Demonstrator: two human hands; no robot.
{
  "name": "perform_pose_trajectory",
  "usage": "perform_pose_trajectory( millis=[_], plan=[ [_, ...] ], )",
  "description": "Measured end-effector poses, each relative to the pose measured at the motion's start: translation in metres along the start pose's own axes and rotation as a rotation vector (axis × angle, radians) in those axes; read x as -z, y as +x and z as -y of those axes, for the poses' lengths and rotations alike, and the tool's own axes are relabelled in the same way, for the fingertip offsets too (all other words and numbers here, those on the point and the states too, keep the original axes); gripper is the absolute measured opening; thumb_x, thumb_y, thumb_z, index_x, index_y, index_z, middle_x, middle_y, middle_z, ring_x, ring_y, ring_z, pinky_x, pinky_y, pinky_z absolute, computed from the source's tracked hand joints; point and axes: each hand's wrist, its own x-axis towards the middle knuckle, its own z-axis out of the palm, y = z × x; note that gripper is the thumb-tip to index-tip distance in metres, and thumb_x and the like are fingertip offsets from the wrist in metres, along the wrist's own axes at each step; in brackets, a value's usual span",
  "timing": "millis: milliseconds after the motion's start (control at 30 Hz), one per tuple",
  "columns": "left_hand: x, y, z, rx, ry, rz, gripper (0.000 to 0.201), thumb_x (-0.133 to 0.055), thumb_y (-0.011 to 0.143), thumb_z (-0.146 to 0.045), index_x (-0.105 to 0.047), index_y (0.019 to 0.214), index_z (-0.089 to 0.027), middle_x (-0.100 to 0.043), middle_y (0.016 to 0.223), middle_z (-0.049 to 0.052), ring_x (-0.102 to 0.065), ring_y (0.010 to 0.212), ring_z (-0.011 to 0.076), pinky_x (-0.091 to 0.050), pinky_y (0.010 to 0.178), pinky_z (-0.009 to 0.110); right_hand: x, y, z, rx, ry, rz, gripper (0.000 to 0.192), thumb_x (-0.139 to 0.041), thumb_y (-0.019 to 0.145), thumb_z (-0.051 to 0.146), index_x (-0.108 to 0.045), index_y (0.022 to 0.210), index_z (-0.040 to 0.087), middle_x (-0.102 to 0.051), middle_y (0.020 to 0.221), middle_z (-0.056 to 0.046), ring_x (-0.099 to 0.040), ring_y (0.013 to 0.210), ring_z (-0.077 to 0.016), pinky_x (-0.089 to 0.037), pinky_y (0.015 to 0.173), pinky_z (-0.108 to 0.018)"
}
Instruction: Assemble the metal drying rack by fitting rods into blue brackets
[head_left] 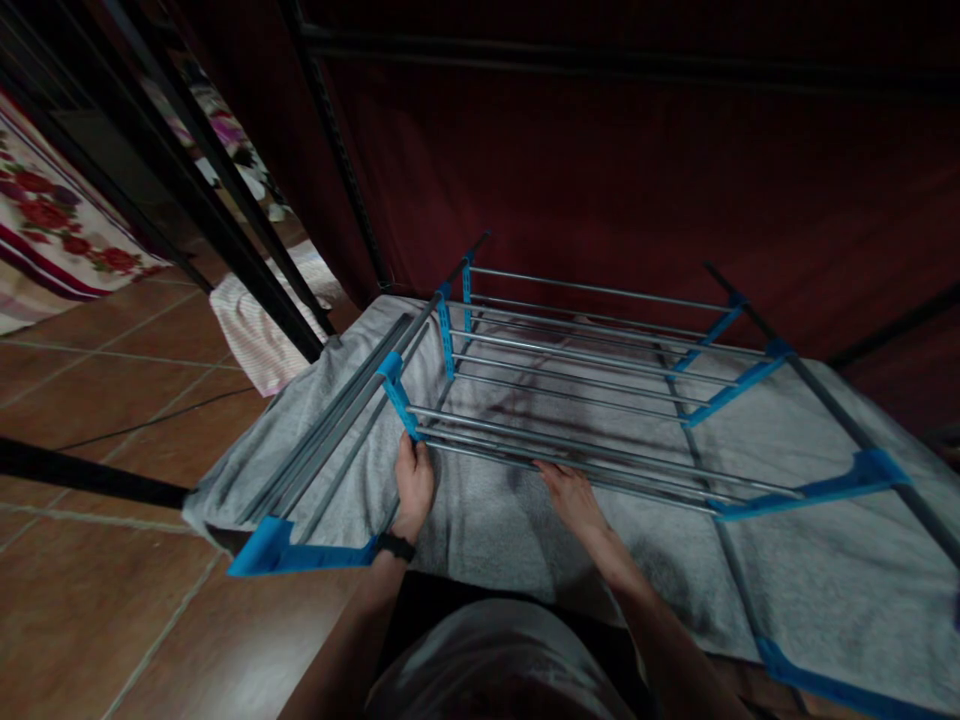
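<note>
A rack of thin metal rods and blue plastic brackets lies on a grey blanket. My left hand (414,485) is closed at the lower end of a blue bracket (400,398), where the rods meet it; part of the grip is hidden. Farther right, my right hand (574,495) has its fingers curled over the lowest metal rod (487,458) of the front group. These rods run across to another blue bracket (810,495) on the right. At the near left corner, a blue bracket (300,550) sits by my left wrist.
Several loose grey tubes (322,430) lie along the left side of the grey blanket (510,560). Dark metal posts (217,240) stand at the left, and a dark red curtain (600,180) hangs behind. A striped cloth (259,325) lies over the tiled floor (97,400).
</note>
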Motion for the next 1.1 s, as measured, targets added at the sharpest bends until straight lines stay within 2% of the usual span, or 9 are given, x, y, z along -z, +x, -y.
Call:
perform_pose_trajectory(
  millis=[167,367,1100],
  plan=[
    [-0.0018,0.0010,0.0025,0.000,0.045,-0.027,0.035,-0.046,0.096,-0.030,-0.056,0.127,-0.019,-0.066,0.126,0.012,-0.060,0.121,0.0255,-0.043,0.110,0.042,-0.0029,-0.0038,-0.0001,0.034,0.015,0.014,0.041,-0.041,0.101,0.017,-0.063,0.134,0.026,-0.070,0.127,-0.006,-0.064,0.115,-0.0203,-0.047,0.106,-0.037],
    [-0.0025,0.0018,0.0034,-0.007,0.060,-0.039,0.035,-0.045,0.097,-0.033,-0.057,0.126,-0.019,-0.068,0.120,0.013,-0.062,0.116,0.0256,-0.046,0.106,0.043,-0.0002,-0.0020,0.0011,0.005,0.027,0.009,0.040,-0.042,0.101,0.019,-0.063,0.134,0.026,-0.069,0.129,-0.005,-0.064,0.115,-0.0209,-0.048,0.105,-0.037],
    [-0.0003,0.0018,-0.0037,0.003,0.027,-0.025,0.033,-0.044,0.098,-0.037,-0.057,0.122,-0.020,-0.067,0.119,0.012,-0.060,0.118,0.0251,-0.045,0.106,0.040,0.0028,0.0000,0.0020,-0.041,0.018,0.017,0.038,-0.045,0.101,0.022,-0.063,0.134,0.026,-0.071,0.127,-0.006,-0.067,0.115,-0.0213,-0.049,0.104,-0.036]
  ],
)
